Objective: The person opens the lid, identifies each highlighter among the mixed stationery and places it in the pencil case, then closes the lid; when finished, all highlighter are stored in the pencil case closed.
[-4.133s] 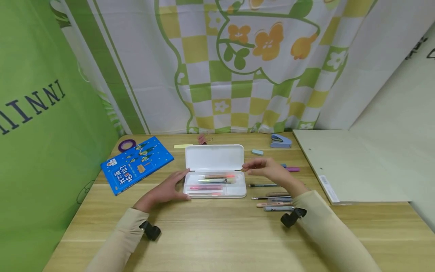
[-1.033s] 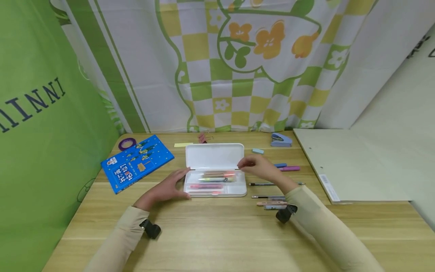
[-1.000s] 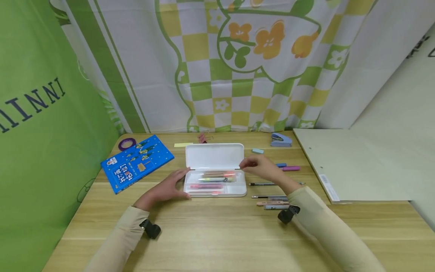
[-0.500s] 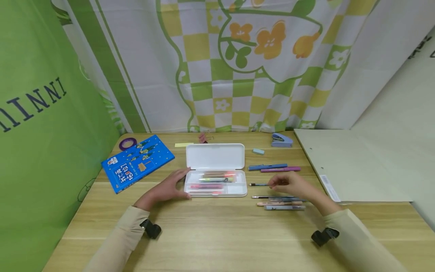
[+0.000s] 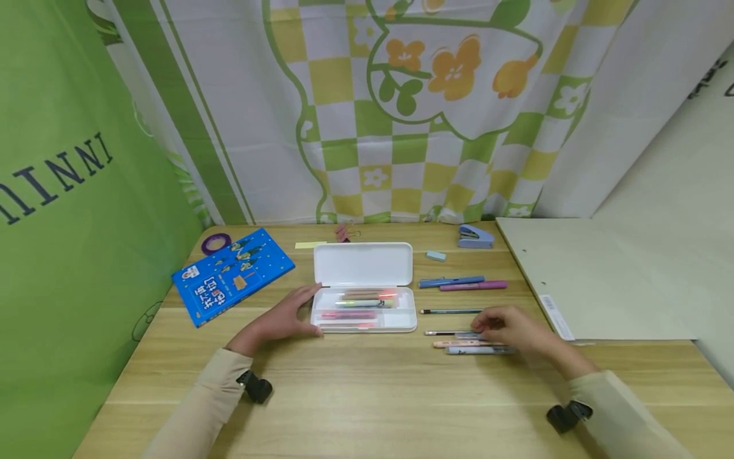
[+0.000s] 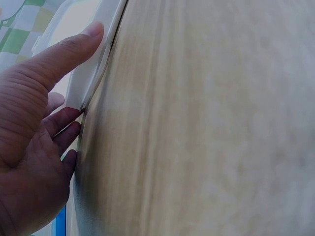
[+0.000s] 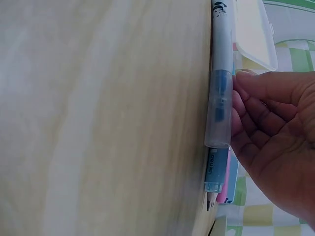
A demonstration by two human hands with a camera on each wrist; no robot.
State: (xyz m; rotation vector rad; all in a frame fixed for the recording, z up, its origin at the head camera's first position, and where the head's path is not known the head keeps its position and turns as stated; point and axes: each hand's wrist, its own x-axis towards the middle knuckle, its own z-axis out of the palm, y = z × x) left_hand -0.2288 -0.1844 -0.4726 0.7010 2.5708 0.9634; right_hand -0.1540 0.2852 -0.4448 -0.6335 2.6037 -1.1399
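The left hand (image 5: 279, 320) rests with relaxed fingers against the left end of the open white pencil case (image 5: 364, 289), while the right hand (image 5: 507, 326), fingers loosely curled, touches the pens (image 5: 467, 340) lying just right of the case on the wooden table (image 5: 373, 395).

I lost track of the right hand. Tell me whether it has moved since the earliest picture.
Yes. The right hand has come from the hinge corner of the open white plastic pencil case toward the person, onto the pens lying right of it.
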